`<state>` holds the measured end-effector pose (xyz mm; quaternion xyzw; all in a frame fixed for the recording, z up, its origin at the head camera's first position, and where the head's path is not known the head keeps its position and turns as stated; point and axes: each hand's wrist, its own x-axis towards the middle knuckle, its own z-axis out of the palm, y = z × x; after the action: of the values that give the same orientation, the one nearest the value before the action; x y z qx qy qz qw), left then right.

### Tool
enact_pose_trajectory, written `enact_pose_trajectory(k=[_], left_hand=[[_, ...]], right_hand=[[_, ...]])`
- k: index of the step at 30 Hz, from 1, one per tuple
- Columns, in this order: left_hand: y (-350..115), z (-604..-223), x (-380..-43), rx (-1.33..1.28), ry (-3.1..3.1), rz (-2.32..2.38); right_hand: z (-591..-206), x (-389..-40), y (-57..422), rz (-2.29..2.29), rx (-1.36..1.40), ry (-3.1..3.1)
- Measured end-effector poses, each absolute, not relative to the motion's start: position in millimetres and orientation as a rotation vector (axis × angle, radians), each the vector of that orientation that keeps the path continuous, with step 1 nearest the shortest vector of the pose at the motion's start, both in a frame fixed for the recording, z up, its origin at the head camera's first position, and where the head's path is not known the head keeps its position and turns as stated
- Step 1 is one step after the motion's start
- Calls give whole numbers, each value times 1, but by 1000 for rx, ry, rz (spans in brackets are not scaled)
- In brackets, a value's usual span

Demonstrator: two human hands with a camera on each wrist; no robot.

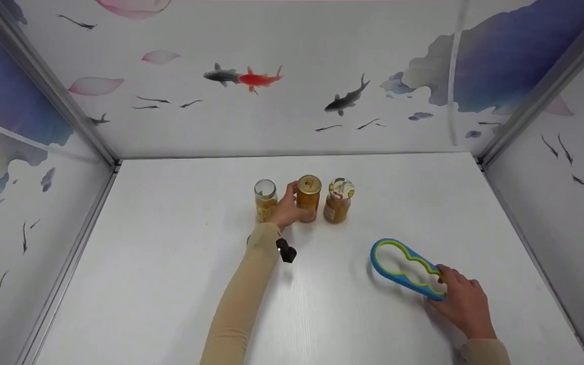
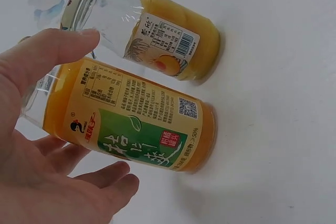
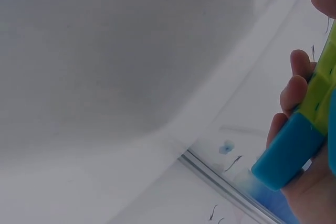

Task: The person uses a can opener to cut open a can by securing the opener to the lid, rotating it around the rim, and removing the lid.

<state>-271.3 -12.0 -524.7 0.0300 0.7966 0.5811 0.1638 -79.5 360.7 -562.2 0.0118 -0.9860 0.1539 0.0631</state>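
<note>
Three glass jars stand upright in a row. My left hand (image 1: 288, 210) is at the middle jar (image 1: 309, 195), which has a gold lid and orange contents. In the left wrist view, the thumb lies across this jar (image 2: 131, 116) near its top, while the other fingers spread loosely along its opposite side; firm contact does not show. To the right stands a jar with a floral lid (image 1: 338, 203), its fruit label facing the left wrist camera. A jar with a pale round top (image 1: 265, 197) is just left of the hand. My right hand (image 1: 464, 301) grips a blue and green jar opener (image 1: 408, 274) by one end.
The white table (image 1: 170, 263) runs back to a printed wall (image 1: 292, 116) with fish and petals. Side panels with metal edge strips (image 1: 520, 223) border it left and right. A small black device (image 1: 287, 251) sits at the left wrist.
</note>
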Motion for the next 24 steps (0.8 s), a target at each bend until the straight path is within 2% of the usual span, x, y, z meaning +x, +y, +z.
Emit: enact_pose_trajectory(k=[24], left_hand=[[11,-547,-281,-19,2347,1851]], right_hand=[[-561,-81,357,473,22,-2993]])
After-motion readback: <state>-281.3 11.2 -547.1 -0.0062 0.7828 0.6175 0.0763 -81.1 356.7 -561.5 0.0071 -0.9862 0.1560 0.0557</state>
